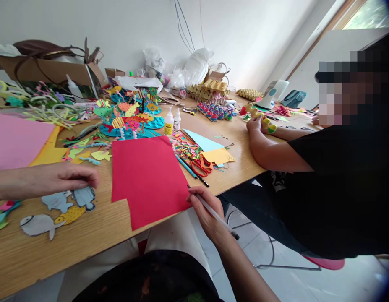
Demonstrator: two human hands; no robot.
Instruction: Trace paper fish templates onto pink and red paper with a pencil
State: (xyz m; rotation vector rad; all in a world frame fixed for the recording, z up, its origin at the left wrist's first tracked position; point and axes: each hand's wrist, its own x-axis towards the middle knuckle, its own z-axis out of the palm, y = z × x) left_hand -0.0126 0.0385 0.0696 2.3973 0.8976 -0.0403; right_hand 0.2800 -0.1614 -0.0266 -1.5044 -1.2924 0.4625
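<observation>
Currently, the right hand is grasping a pen, its long axis slanting leftward to the red paper, which is lying along the front edge of the worktop, nearer that hand. The left hand is hanging over a blue fish cutout, its grip showing unclearly.

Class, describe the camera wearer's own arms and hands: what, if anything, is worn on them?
The left hand and right hand are gloveless, with no rings visible. The left forearm and right forearm are bare where they show: no sleeve, watch or bracelet.
</observation>
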